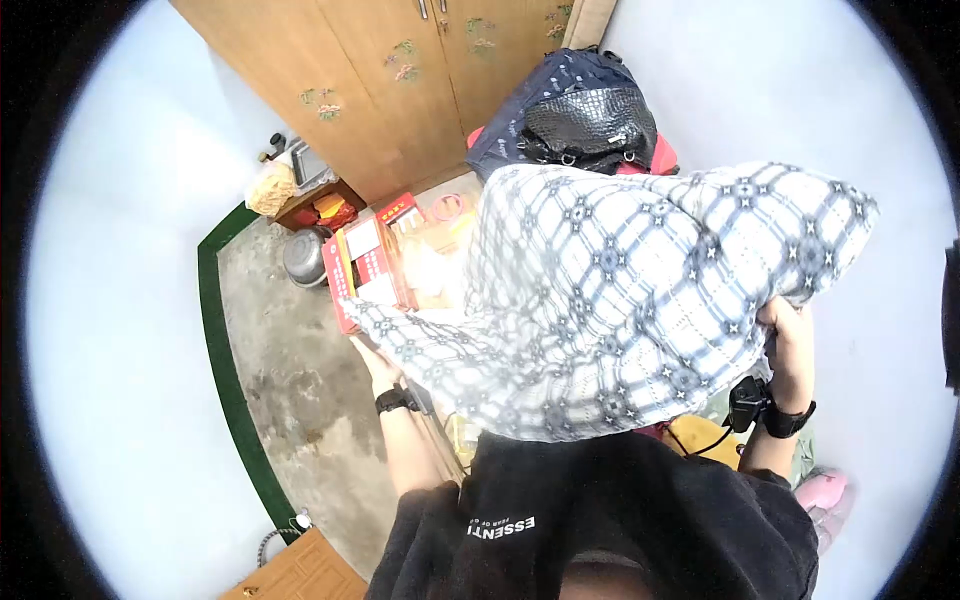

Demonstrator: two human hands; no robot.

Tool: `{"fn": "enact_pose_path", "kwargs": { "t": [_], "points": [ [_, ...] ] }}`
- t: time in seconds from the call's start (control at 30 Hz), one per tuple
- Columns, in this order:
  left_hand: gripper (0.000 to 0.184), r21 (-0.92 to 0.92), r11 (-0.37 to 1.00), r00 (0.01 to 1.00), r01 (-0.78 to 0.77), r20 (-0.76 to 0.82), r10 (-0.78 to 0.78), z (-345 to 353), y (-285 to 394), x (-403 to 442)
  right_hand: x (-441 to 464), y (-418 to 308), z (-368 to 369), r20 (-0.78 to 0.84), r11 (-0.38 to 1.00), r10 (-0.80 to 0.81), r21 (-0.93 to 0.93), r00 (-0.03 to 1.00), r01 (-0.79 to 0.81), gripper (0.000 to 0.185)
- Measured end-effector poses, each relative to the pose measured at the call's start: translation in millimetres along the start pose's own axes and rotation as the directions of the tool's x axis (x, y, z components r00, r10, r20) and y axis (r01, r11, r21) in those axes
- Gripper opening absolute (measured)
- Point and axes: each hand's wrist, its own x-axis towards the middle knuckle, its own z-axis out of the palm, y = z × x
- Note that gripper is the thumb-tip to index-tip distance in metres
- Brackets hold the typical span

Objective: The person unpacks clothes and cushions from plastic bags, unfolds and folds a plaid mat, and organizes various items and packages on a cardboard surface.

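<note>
A large white cloth [610,300] with a blue-grey checked pattern spreads in front of my chest, billowing and creased. My right hand [788,325] grips its right edge, the fingers curled into the fabric. At the cloth's far left corner, my left hand [376,362] holds it, with most of the fingers hidden beneath the fabric. The middle of the cloth sags between both hands, and one corner rises past my right hand. Dark bands circle both wrists, and a small black device [748,403] with a cable sits by the right one.
Behind the cloth's left side stand red boxes [370,255] and a metal pot [305,257] on the concrete floor [300,370]. A wooden wardrobe [370,90] is at the back. A dark bag [590,125] rests near the right wall. A wooden surface [305,570] shows lower left.
</note>
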Motion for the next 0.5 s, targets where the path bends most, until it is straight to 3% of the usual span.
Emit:
{"fn": "enact_pose_path", "kwargs": {
  "t": [0.03, 0.07, 0.1, 0.13, 0.17, 0.2, 0.23, 0.33, 0.37, 0.4, 0.43, 0.47, 0.5],
  "points": [
    [0.081, 0.178, 0.984, 0.999, 0.009, 0.046, -0.018, -17, -4, 6, -25, 8, -21, 0.039, 0.994, 0.058, -0.095, 0.998, -0.054, 0.005],
    [0.075, 0.319, 0.939, 0.989, 0.129, 0.026, -0.145, 3, 17, 113, 75, 4, 19, 0.104, 0.964, 0.177, -0.217, 0.979, -0.151, 0.01],
    [0.069, 0.603, 0.77, 0.971, 0.211, -0.041, -0.234, 24, 8, 112, 67, -12, 40, 0.014, 0.963, 0.164, -0.219, 0.986, -0.157, 0.025],
    [0.063, 0.817, 0.511, 0.948, 0.266, -0.127, -0.291, 38, -6, 103, 60, -5, 33, 0.066, 0.957, 0.184, -0.238, 0.981, -0.164, 0.036],
    [0.063, 0.817, 0.504, 0.947, 0.281, -0.151, -0.284, 34, -21, 127, 90, 24, 30, 0.085, 0.947, 0.143, -0.302, 0.986, -0.111, 0.037],
    [0.057, 0.796, 0.565, 0.975, 0.216, -0.149, -0.163, 23, -22, 127, 89, 28, 31, 0.096, 0.929, 0.087, -0.366, 0.991, -0.046, 0.038],
    [0.05, 0.775, 0.618, 0.99, 0.132, -0.138, -0.038, 15, -21, 133, 89, 25, 27, 0.11, 0.947, 0.183, -0.286, 0.977, -0.145, 0.04],
    [0.033, 0.69, 0.71, 0.947, -0.14, -0.115, 0.298, -1, -2, 153, 91, 52, 7, -0.204, 0.98, 0.129, -0.125, 0.97, -0.157, 0.029],
    [0.033, 0.686, 0.699, 0.934, -0.205, -0.077, 0.35, 14, 49, 132, 101, 68, -10, -0.193, 0.996, 0.065, -0.044, 0.979, -0.075, 0.022],
    [0.025, 0.707, 0.659, 0.889, -0.254, -0.098, 0.447, 4, 116, 140, 117, 84, -39, -0.069, 0.995, 0.071, -0.071, 0.995, -0.076, 0.016],
    [0.031, 0.45, 0.786, 0.852, -0.425, -0.094, 0.514, 43, 160, 108, 121, 62, -19, -0.084, 0.996, 0.085, -0.028, 0.993, -0.088, 0.013],
    [0.034, 0.512, 0.702, 0.848, -0.495, 0.109, 0.518, 72, 218, 81, 136, 61, -12, -0.065, 0.992, 0.02, -0.119, 0.998, -0.028, 0.017],
    [0.036, 0.542, 0.522, 0.718, -0.658, 0.241, 0.653, 101, 259, 51, 144, 42, 14, -0.085, 0.988, -0.08, -0.135, 0.993, 0.068, 0.017]
  ]
}}
